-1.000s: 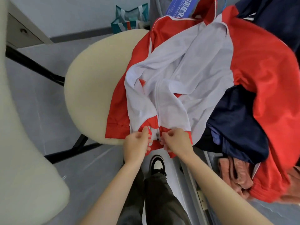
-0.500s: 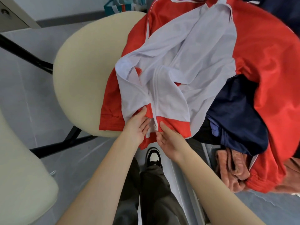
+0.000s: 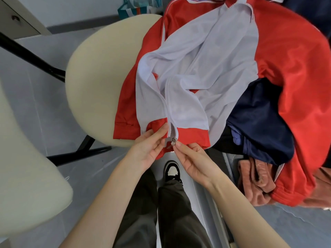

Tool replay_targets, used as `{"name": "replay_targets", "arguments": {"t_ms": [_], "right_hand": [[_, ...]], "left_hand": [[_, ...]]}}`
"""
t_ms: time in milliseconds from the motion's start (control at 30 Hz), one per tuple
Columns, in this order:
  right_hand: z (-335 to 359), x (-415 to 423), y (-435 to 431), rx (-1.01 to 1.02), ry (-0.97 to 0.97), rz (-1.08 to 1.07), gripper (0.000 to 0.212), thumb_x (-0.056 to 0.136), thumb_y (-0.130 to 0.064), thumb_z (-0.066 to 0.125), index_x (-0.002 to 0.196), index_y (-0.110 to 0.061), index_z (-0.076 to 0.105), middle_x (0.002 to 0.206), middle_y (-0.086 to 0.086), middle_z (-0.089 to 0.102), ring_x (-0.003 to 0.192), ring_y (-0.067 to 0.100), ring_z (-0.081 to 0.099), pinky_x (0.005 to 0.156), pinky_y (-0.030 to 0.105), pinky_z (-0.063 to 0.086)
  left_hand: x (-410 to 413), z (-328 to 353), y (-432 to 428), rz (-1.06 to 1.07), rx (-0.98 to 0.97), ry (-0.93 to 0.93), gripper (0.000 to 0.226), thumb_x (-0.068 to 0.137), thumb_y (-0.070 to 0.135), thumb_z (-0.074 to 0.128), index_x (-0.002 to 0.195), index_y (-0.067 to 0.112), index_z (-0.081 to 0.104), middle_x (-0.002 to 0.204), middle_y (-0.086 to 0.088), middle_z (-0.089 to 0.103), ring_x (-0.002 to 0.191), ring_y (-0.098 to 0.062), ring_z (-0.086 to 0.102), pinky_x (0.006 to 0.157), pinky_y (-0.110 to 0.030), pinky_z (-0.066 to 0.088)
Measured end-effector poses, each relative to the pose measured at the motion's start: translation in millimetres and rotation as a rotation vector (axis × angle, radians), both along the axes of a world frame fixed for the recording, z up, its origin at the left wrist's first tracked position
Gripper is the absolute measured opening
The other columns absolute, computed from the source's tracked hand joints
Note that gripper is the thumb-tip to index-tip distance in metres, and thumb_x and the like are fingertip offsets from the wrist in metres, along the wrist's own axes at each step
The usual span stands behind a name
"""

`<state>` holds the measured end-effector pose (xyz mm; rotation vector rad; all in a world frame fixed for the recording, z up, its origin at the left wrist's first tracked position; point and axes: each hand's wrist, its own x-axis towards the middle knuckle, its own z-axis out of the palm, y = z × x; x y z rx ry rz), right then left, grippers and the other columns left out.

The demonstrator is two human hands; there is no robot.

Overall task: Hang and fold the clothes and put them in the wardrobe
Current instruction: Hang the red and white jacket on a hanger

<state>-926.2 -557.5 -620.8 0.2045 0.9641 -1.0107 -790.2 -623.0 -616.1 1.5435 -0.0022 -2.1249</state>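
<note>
**Zip being set at the hem of a jacket; hanging and folding not yet begun**

Centre of frame: a red-and-white jacket lies spread with its white lining upward, partly on the round cream chair seat and partly on a heap of other clothes at the right. At its lower edge the left hand pinches the red hem just left of the zip, thumb on top. The right hand holds the small metal zip slider between thumb and forefinger tips. The zip stands open toward the collar; whether its lower stretch is meshed cannot be told.

Progress, as judged: early. This garment is only being prepared. The navy garment and the pink garment at right lie crumpled and unsorted. No folded stack and no wardrobe appear, so nearly all the work seems to remain.

Surroundings: a grey floor, a second cream chair at lower left, a teal bag at the top edge and a pale cabinet at upper left.
</note>
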Motion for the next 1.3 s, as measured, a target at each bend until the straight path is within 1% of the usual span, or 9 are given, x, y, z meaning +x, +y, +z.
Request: {"name": "replay_targets", "arguments": {"t_ms": [100,267,400,533,733,867,1000,1067,1300], "right_hand": [[-3.7,1.1,4.0,0.024,-0.005,-0.031,0.013,0.080,-0.004,0.068,0.090,-0.005,0.077,0.098,0.009,0.074,0.088,0.011,0.071,0.072,0.016,0.054],[-6.0,0.9,8.6,0.072,0.003,-0.051,0.025,0.077,-0.005,0.070,0.101,0.000,0.072,0.100,0.012,0.073,0.087,0.012,0.072,0.068,0.016,0.055],[-1.7,2.5,12.4,0.093,-0.017,-0.075,0.018,0.077,-0.003,0.069,0.094,-0.002,0.075,0.101,0.013,0.073,0.090,0.014,0.072,0.068,0.016,0.055],[0.6,6.4,14.9,0.100,-0.014,-0.107,0.016,0.074,-0.004,0.070,0.089,-0.005,0.078,0.100,0.012,0.073,0.091,0.014,0.072,0.068,0.017,0.055],[-1.3,9.1,16.7,0.128,0.007,-0.169,0.025,0.071,-0.004,0.071,0.096,-0.003,0.076,0.105,0.014,0.072,0.093,0.017,0.071,0.068,0.019,0.056],[-2.4,9.0,17.1,0.154,0.005,-0.189,0.032,0.071,-0.005,0.073,0.103,-0.003,0.073,0.108,0.014,0.071,0.095,0.017,0.071,0.068,0.019,0.056],[-1.6,9.0,16.0,0.168,0.005,-0.197,0.023,0.069,-0.005,0.073,0.092,-0.006,0.077,0.105,0.013,0.072,0.093,0.016,0.071,0.067,0.019,0.056],[-0.8,9.4,14.6,0.173,0.005,-0.200,0.024,0.069,-0.004,0.073,0.093,-0.005,0.077,0.105,0.012,0.073,0.092,0.016,0.072,0.066,0.018,0.056],[-0.2,10.0,10.6,0.167,0.043,-0.186,0.029,0.071,-0.004,0.072,0.100,-0.003,0.072,0.102,0.011,0.073,0.091,0.015,0.072,0.066,0.017,0.055]], "left_hand": [[-3.0,1.9,5.8,-0.073,-0.054,-0.053,0.003,0.069,0.021,0.074,0.069,0.020,0.076,0.080,0.005,0.072,0.072,-0.004,0.064,0.075,-0.016,0.053],[-8.6,2.3,13.9,-0.122,-0.038,-0.117,0.013,0.072,0.028,0.074,0.059,0.031,0.076,0.069,0.013,0.069,0.064,0.003,0.061,0.072,-0.017,0.045],[-11.8,5.3,18.3,-0.098,-0.068,-0.128,0.009,0.064,0.032,0.075,0.055,0.029,0.074,0.061,0.010,0.066,0.056,0.003,0.061,0.070,-0.018,0.048],[-15.3,5.5,20.9,-0.087,-0.101,-0.131,0.023,0.073,0.027,0.073,0.050,0.026,0.071,0.056,0.010,0.064,0.053,0.002,0.060,0.058,-0.013,0.051],[-15.5,4.5,23.0,-0.021,-0.132,-0.132,0.016,0.078,0.019,0.072,0.062,0.023,0.073,0.060,0.009,0.068,0.051,0.001,0.062,0.048,-0.011,0.047],[-17.1,4.1,24.2,-0.037,-0.168,-0.158,0.019,0.077,0.021,0.072,0.060,0.027,0.077,0.066,0.009,0.071,0.057,0.002,0.066,0.052,-0.010,0.048],[-19.4,3.9,24.9,-0.031,-0.211,-0.188,0.002,0.064,0.030,0.076,0.063,0.029,0.077,0.073,0.007,0.073,0.067,-0.003,0.068,0.057,-0.012,0.050],[-19.4,3.0,25.4,-0.030,-0.214,-0.210,0.004,0.062,0.033,0.076,0.065,0.030,0.077,0.076,0.007,0.073,0.071,-0.005,0.067,0.060,-0.014,0.051],[-19.7,2.9,32.1,0.058,-0.195,-0.256,0.003,0.078,0.017,0.074,0.077,0.020,0.073,0.071,0.007,0.073,0.064,-0.001,0.068,0.054,-0.011,0.049]]}}
